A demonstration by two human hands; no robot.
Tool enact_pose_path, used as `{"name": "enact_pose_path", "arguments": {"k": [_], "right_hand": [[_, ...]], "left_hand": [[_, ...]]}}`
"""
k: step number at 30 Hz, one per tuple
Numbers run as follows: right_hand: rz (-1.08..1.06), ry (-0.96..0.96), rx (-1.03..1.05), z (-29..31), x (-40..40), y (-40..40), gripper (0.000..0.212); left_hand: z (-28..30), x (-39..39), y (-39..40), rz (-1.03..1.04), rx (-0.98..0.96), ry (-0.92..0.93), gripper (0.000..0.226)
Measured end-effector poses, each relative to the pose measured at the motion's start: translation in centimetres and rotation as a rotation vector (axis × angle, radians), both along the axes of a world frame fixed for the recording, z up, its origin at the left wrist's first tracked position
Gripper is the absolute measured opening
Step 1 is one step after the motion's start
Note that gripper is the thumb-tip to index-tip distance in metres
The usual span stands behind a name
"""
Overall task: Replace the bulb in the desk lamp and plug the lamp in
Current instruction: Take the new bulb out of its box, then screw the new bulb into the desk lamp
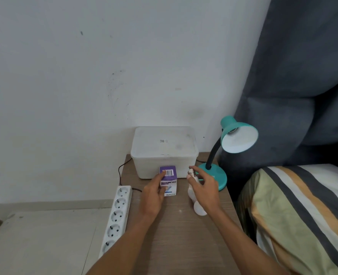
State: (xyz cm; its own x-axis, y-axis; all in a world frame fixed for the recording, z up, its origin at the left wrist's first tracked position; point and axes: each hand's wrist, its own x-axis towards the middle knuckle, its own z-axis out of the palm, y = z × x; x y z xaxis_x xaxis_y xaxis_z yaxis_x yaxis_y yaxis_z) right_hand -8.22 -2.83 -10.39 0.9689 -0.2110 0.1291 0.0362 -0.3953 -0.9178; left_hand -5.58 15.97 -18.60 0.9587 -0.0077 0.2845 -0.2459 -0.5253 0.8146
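Note:
A teal desk lamp [213, 175] stands at the table's right rear, its shade [239, 137] tilted toward me with no bulb showing inside. My right hand [203, 190] holds a white bulb [191, 175] just left of the lamp's base, metal screw cap pointing up. A second white rounded bulb [200, 210] lies on the table under my right wrist. My left hand [154, 193] grips a purple and white bulb box [169, 181] standing in front of a white plastic container. A white power strip [116, 215] lies along the table's left edge.
The white lidded container [164, 151] fills the back of the wooden bedside table [174, 245]. A black cable [121, 169] runs from behind it toward the strip. A bed with a striped cover [303, 215] and a dark headboard [293, 76] border the right side.

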Motion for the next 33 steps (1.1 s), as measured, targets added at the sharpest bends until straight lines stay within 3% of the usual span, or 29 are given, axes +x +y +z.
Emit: {"name": "enact_pose_path", "arguments": {"k": [4,8,13,16,21,26,33], "right_hand": [[-0.018,0.016,0.012,-0.4,-0.4,-0.6,0.026],[-0.1,0.066,0.096,0.4,-1.0,-1.8,0.023],[-0.152,-0.102,0.026,3.8,-1.6,-4.7,0.032],[-0.247,-0.2,0.069,5.2,-1.6,-6.4,0.028],[-0.405,-0.239,0.087,7.7,-1.5,-9.0,0.028],[-0.324,-0.149,-0.039,9.1,-0.2,-10.9,0.058],[-0.374,-0.145,-0.135,9.2,2.1,-11.7,0.064]], "left_hand": [[0.3,0.0,-0.3,0.011,0.08,-0.046,0.064],[1.7,-1.0,-1.1,0.075,0.223,-0.143,0.091],[5.8,-1.2,-3.8,-0.047,0.329,-0.438,0.092],[8.6,-0.3,-6.5,-0.175,0.378,-0.52,0.089],[12.4,2.0,-11.2,-0.33,0.419,-0.487,0.098],[14.6,4.8,-14.5,-0.427,0.442,-0.399,0.113],[15.1,7.6,-16.4,-0.488,0.424,-0.367,0.106]]}}
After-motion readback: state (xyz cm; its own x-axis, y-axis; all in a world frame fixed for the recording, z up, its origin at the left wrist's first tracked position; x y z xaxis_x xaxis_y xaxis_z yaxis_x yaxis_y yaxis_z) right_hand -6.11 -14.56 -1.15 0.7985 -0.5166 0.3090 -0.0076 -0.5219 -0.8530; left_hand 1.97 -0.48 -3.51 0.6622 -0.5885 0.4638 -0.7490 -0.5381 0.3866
